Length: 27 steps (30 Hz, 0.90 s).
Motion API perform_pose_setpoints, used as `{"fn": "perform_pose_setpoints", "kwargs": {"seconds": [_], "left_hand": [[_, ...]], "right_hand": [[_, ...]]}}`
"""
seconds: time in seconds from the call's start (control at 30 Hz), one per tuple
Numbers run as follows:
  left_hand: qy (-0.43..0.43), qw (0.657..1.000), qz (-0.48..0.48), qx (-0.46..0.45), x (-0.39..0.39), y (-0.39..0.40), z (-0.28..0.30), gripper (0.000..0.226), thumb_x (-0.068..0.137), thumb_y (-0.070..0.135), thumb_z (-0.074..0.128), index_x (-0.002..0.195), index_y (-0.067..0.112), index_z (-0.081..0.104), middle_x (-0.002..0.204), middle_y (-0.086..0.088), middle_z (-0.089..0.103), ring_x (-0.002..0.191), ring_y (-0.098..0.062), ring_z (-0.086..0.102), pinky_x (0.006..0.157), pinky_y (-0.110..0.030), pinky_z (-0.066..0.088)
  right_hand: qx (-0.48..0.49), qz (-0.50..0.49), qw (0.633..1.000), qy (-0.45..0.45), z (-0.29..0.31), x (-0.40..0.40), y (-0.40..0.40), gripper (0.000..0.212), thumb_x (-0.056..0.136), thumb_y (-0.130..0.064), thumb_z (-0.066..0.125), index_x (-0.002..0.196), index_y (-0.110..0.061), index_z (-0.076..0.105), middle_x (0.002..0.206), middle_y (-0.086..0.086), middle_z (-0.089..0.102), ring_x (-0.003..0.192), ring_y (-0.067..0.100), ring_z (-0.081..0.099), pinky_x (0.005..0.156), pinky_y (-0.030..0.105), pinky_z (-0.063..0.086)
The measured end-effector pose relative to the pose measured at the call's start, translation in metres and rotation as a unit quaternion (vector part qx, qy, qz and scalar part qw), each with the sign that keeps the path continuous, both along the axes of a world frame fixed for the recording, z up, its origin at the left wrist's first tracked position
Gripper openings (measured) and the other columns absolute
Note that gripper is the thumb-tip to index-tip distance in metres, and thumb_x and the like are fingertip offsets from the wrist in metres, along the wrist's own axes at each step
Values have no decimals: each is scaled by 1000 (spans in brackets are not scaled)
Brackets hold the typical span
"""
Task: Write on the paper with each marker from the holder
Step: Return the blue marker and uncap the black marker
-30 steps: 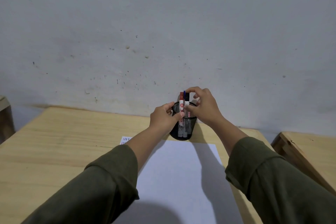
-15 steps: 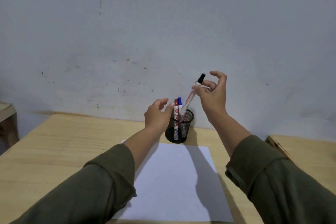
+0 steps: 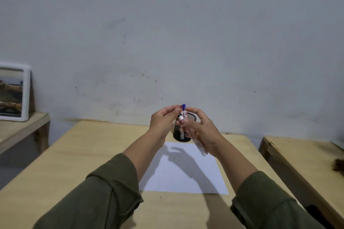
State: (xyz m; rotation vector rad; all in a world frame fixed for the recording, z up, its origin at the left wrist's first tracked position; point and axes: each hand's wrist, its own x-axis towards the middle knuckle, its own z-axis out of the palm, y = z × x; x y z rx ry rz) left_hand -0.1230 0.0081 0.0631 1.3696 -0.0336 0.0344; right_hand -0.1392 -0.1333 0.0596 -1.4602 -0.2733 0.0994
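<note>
Your right hand (image 3: 202, 132) pinches the marker (image 3: 197, 141) at frame centre, its long axis slanting from lower right up to the cap end, where your left hand (image 3: 164, 121) closes its grip; paper (image 3: 186, 173) lies just below on the tabletop (image 3: 74, 154).

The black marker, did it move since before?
Yes. The black marker has come down from above the mesh holder and now lies in front of it over the paper, held by both hands.
</note>
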Motion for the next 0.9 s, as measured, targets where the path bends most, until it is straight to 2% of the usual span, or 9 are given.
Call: {"fn": "perform_pose_setpoints", "kwargs": {"seconds": [0.07, 0.2, 0.33, 0.43, 0.5, 0.57, 0.67, 0.8, 0.9], "left_hand": [[35, 998, 38, -40, -10, 6, -6, 7, 85, 23, 66, 91, 21, 67, 87, 9, 67, 89, -3, 64, 95, -22, 45], [85, 983, 127, -101, -24, 18, -13, 12, 78, 32, 73, 79, 22, 65, 83, 5, 64, 91, -11, 54, 106, -37, 40], [96, 978, 144, -121, -34, 22, -10, 20, 74, 38, 75, 74, 22, 62, 79, 1, 61, 82, -12, 55, 99, -33, 43], [88, 982, 133, -104, -38, 23, -6, 22, 73, 39, 75, 79, 21, 64, 76, 4, 59, 85, -13, 53, 103, -39, 43], [73, 987, 100, -100, -42, 22, -5, 27, 75, 38, 74, 90, 18, 66, 78, 6, 60, 86, -11, 54, 92, -34, 48], [52, 990, 55, -118, -47, 23, -4, 26, 79, 37, 70, 97, 19, 65, 84, 8, 62, 89, -5, 57, 75, -22, 45], [10, 988, 7, -153, -51, 28, -7, 10, 87, 30, 60, 96, 28, 65, 95, 14, 66, 101, -1, 58, 80, -22, 41], [-18, 983, -36, -178, -49, 34, -13, 19, 95, 24, 49, 105, 32, 63, 107, 17, 66, 108, 2, 56, 85, -23, 41], [-31, 981, -39, -186, -50, 34, -12, 20, 95, 22, 48, 103, 31, 64, 104, 18, 67, 104, 3, 57, 85, -23, 42]], "right_hand": [[-9, 55, 998, 19, 0, -17, 0, 43, 85, -26, 63, 125, -17, 51, 96, 8, 70, 77, 22, 63, 74, 31, 48], [47, 136, 988, 49, -5, -40, 0, 55, 75, -39, 62, 124, -16, 54, 110, 11, 64, 82, 18, 63, 73, 27, 48], [153, 128, 978, 66, -10, -51, 6, 62, 65, -42, 76, 119, -16, 63, 114, 15, 67, 92, 23, 67, 74, 31, 52], [169, 54, 983, 47, -10, -52, 19, 33, 86, -35, 62, 113, -15, 63, 94, 10, 67, 79, 19, 65, 67, 25, 52], [185, 4, 982, 40, -9, -50, 29, 21, 95, -26, 51, 107, -12, 62, 81, 7, 63, 66, 13, 62, 62, 21, 51], [226, -21, 972, 55, -9, -48, 34, 20, 95, -24, 50, 103, -11, 63, 70, 4, 64, 59, 10, 61, 59, 19, 52], [268, -20, 960, 80, -7, -46, 36, 19, 91, -24, 55, 99, -11, 65, 65, 4, 66, 56, 10, 63, 57, 19, 53], [285, -7, 953, 99, -10, -43, 41, 19, 91, -24, 55, 94, -12, 69, 69, 6, 68, 58, 12, 65, 57, 20, 54], [296, -4, 950, 105, -11, -43, 45, 18, 91, -22, 56, 89, -13, 71, 72, 8, 69, 60, 14, 66, 60, 21, 55]]}}
